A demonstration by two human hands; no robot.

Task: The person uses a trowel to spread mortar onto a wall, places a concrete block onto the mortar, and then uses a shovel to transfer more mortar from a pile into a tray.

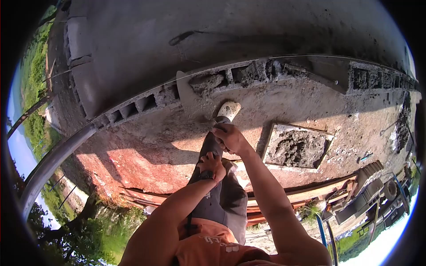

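My right hand (228, 137) is closed around the handle of a trowel (185, 91). The trowel's blade lies against the top of a course of hollow concrete blocks (142, 104), beside lumps of wet mortar (248, 73) on the blocks. My left hand (212, 165), with a dark watch on its wrist, rests on my bent knee in grey trousers and holds nothing. A white shoe toe (229, 110) shows just beyond my right hand.
A square mortar board (276, 135) with a heap of grey mortar lies on the rough slab to the right. A long straightedge (326, 77) lies on the wall farther right. Stacked blocks (370, 175), planks and a grey pipe (53, 162) line the slab edges.
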